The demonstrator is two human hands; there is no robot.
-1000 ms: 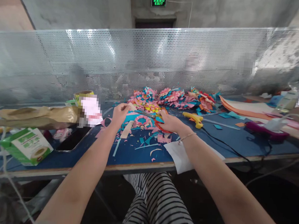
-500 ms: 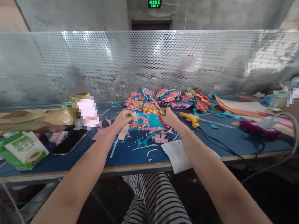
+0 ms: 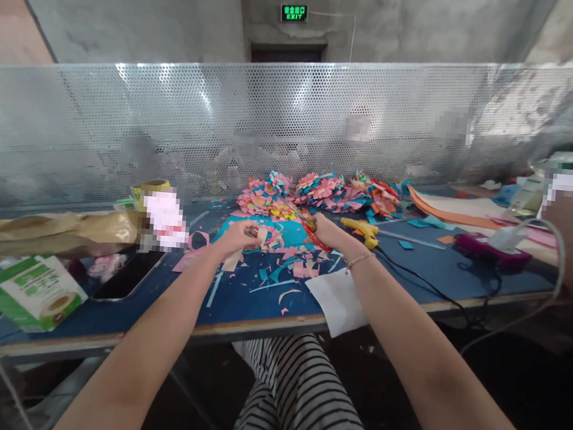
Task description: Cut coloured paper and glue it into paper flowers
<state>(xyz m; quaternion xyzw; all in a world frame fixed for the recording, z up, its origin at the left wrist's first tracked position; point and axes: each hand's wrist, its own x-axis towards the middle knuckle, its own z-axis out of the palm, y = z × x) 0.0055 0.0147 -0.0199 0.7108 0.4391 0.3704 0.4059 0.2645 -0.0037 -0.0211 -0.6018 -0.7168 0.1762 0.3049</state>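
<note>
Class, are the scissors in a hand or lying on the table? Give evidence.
In hand: the right hand grips the scissors by their red handles, blades angled toward the paper flowers.

A pair of scissors (image 3: 316, 236) with red handles and slim metal blades is gripped by the handles in the right hand (image 3: 328, 231). It is held at a slant over the table, the blades directed forward and to the left, toward a heap of pink, blue and yellow paper flowers (image 3: 319, 190); whether the blades are parted cannot be made out. A small, pale cream piece of paper (image 3: 262, 235) is pinched at the fingertips of the left hand (image 3: 238, 237), apart from the scissors, its exact outline blurred.
</note>
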